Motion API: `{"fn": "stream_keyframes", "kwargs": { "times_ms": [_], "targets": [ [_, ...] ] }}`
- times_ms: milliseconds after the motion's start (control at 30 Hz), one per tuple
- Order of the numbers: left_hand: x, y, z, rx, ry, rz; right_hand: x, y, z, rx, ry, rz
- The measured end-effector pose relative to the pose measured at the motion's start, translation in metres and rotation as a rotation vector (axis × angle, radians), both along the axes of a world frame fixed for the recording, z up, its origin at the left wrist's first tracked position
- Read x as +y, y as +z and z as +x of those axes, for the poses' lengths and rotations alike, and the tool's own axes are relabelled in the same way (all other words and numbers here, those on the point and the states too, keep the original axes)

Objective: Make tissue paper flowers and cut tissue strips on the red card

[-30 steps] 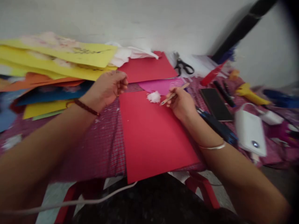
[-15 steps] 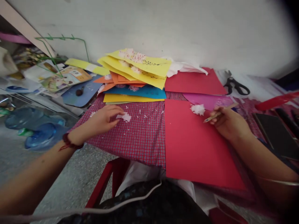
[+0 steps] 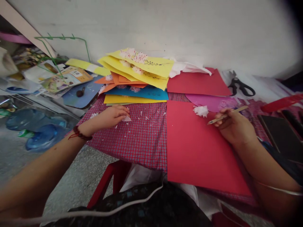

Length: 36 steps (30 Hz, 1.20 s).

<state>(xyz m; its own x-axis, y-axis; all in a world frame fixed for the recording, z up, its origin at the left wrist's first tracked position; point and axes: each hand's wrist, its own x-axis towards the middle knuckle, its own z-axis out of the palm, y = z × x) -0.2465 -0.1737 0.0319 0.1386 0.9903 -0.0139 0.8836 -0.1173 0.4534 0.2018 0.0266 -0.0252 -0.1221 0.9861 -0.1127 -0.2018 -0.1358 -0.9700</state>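
Observation:
My left hand (image 3: 110,118) rests low over the checked tablecloth (image 3: 142,142), its fingers closed on a small piece of white paper (image 3: 127,119) that pokes out past the fingertips. Over the right side of a large red sheet (image 3: 201,151), my right hand (image 3: 233,124) grips a thin wooden stick (image 3: 219,119) with a dark tip pointing left and down. Just beyond that tip, a crumpled white paper blossom (image 3: 200,111) lies on the red sheet near its top edge.
Yellow sheets (image 3: 156,71) with blossoms are stacked at the back over orange and blue ones. Black-handled scissors (image 3: 242,87) lie back right, a dark phone-like slab (image 3: 280,135) at far right. A green wire rack (image 3: 63,38) stands left; blue water bottles (image 3: 42,137) lie on the floor.
My left hand has moved slightly right, and its fingers have closed over the white paper piece. My right hand has shifted a little, still holding the stick.

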Motion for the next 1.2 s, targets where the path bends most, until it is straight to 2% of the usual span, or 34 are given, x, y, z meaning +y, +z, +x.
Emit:
{"fn": "stream_keyframes", "kwargs": {
  "times_ms": [167,300,433,633,800,900,1000,1133,1200],
  "targets": [
    [0.004,0.002,-0.004,-0.033,0.021,-0.005,0.001,-0.001,0.001,-0.001,0.048,-0.002],
    [0.004,0.014,0.002,-0.189,0.182,0.055,0.001,-0.002,0.001,-0.002,0.063,0.010],
    [0.006,0.023,0.019,-0.438,0.363,0.026,-0.001,-0.003,0.001,-0.003,0.078,0.038],
    [0.011,0.020,0.039,-0.756,0.491,0.006,0.000,-0.007,0.003,0.027,0.084,0.054],
    [0.020,0.019,0.046,-0.853,0.508,-0.071,-0.001,-0.005,-0.002,0.086,0.073,0.048],
    [0.035,0.022,0.060,-0.908,0.479,-0.077,-0.007,0.003,-0.007,0.085,0.067,0.006],
    [0.062,0.025,0.086,-0.966,0.415,-0.092,-0.013,0.010,-0.010,0.069,0.054,-0.040],
    [0.113,0.023,0.136,-0.996,0.256,-0.104,-0.011,0.010,-0.013,0.098,0.007,-0.010],
    [0.137,0.017,0.164,-1.029,0.195,-0.072,-0.009,0.006,-0.013,0.194,0.015,0.014]
  ]
}}
